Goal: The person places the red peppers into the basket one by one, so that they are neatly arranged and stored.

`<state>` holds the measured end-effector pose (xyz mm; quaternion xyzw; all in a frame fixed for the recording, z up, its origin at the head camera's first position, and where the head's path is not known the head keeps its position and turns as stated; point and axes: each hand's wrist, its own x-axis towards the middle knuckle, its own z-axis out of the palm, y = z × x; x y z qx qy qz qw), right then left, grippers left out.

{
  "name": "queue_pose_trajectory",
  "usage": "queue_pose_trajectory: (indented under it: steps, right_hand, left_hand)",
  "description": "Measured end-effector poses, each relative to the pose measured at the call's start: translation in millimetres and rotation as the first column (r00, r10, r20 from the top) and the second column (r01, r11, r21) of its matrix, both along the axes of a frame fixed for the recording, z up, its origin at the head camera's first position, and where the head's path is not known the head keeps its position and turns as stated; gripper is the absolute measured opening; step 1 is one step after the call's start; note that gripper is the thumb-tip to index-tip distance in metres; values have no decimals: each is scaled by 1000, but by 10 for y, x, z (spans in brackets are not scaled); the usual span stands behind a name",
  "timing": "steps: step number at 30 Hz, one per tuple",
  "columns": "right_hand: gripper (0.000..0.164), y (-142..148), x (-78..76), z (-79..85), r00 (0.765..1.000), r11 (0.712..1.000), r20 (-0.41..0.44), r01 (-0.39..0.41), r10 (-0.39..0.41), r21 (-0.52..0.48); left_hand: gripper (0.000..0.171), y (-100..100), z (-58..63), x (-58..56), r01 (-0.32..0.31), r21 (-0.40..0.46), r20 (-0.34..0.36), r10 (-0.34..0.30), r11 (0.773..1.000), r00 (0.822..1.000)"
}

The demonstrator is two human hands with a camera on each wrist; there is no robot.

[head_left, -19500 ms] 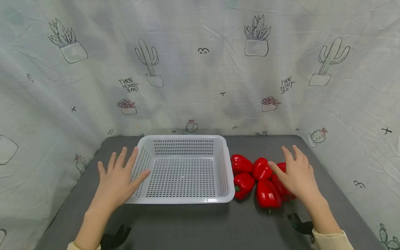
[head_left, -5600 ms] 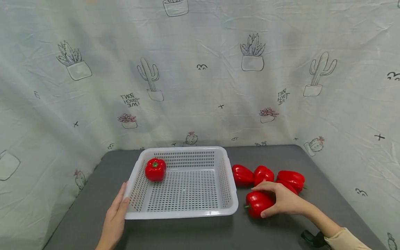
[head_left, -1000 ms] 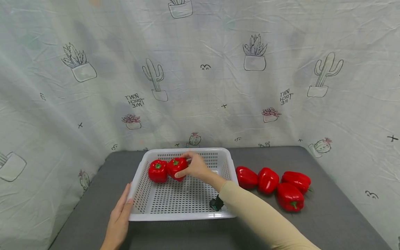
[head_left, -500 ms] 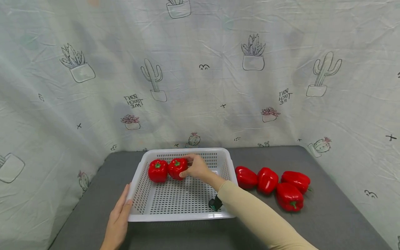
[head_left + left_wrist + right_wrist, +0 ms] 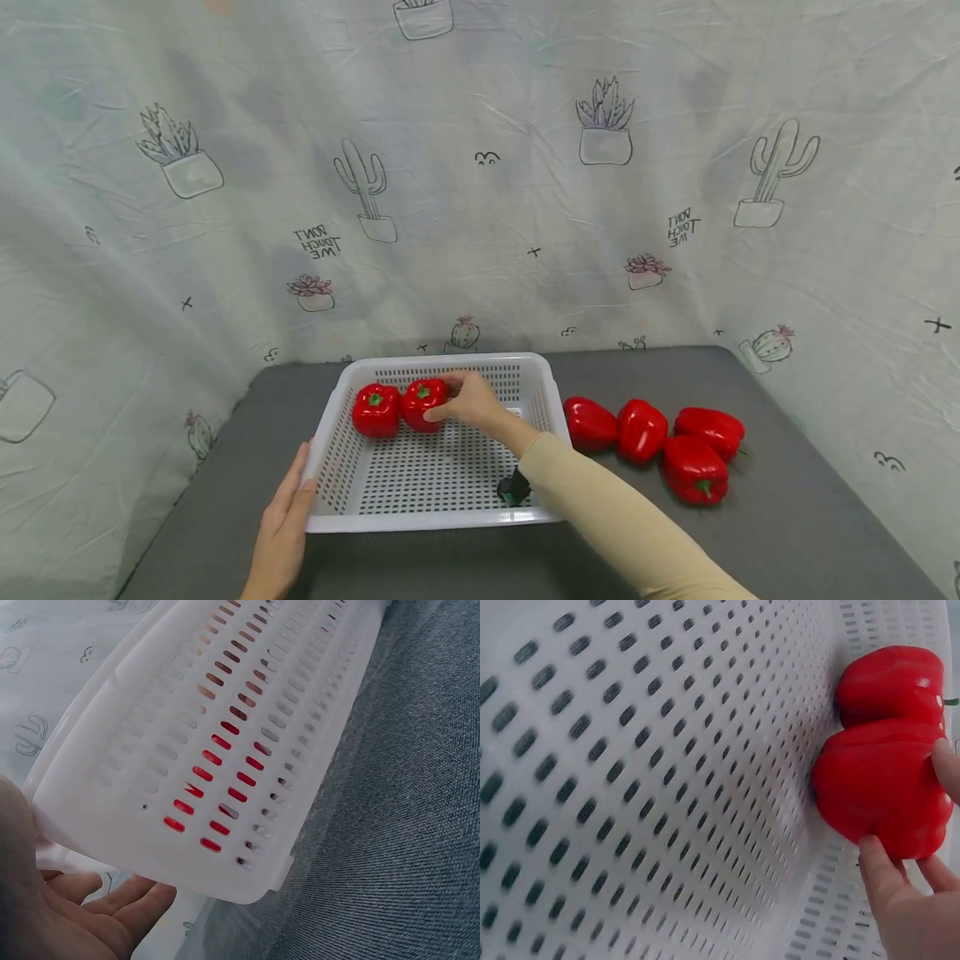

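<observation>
A white perforated plastic basket stands on the grey table. Inside it, at the back left, a red bell pepper sits stem up. Right beside it is a second red bell pepper, which my right hand grips between thumb and fingers from its right side. In the right wrist view this gripped pepper touches its neighbour. My left hand holds the basket's left rim, thumb at the edge; in the left wrist view its other fingers hang loosely beyond the wall.
Several more red bell peppers lie on the grey table right of the basket. A printed cactus curtain hangs behind and at both sides. A dark device at my right wrist hangs above the basket floor.
Two red bell peppers have gone from the table into the basket, and my left hand has come onto its rim. In the last second the gripped pepper has settled slightly beside the other.
</observation>
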<state>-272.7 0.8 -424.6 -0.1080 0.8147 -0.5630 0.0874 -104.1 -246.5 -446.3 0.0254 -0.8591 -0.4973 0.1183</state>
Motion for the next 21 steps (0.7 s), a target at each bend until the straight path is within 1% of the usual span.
queue_pose_trajectory:
  steps: [5,8,13,18,21]
  right_hand:
    - [61,0,-2,-5,999,999,20,35,-35,-18]
    - [61,-1,-7,-9,998,998,40,47,-45,-36]
    - [61,1,-20,-5,998,998,44,40,-38,-54]
    - [60,-6,-30,-13,998,998,45,37,-35,-46]
    - [59,-6,-36,-24,998,998,46,41,-39,-43]
  left_hand:
    - [53,13,14,-2,-7,-3,4,7,1000,1000]
    - [53,18,15,-3,-5,9,-1,5,1000,1000]
    - [53,21,13,-8,-2,27,-4,2,1000,1000]
    - [53,15,3,2,-12,30,-13,12,999,1000]
    - [52,13,-8,2,-7,29,-28,8,1000,1000]
